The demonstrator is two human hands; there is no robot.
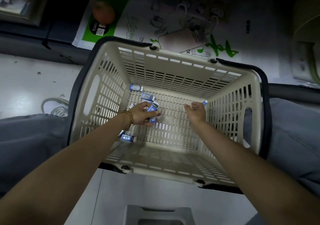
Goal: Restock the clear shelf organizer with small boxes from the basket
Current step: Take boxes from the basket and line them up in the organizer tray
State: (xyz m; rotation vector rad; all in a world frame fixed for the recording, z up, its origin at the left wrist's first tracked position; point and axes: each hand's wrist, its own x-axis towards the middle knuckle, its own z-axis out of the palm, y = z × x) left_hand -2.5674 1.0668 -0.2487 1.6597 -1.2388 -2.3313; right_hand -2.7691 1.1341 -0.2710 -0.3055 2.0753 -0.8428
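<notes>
A beige slotted basket (173,63) with dark handles stands on the floor between my knees. Several small blue-and-white boxes lie along its left side, one by the far wall (136,87), one beside it (147,96) and one near my wrist (128,138). My left hand (140,114), with a bead bracelet, is deep in the basket and closed around a few of these boxes (152,108). My right hand (196,111) is at the right side of the basket floor, pinching one small blue box (204,102) at its fingertips. The clear shelf organizer is not in view.
Printed cartons and bags (190,25) lie on a low shelf beyond the basket, with a green-labelled pack (103,23) at left. A grey stool (159,214) sits under me. My grey-trousered knees (26,138) flank the basket. A sandal (55,107) rests at left.
</notes>
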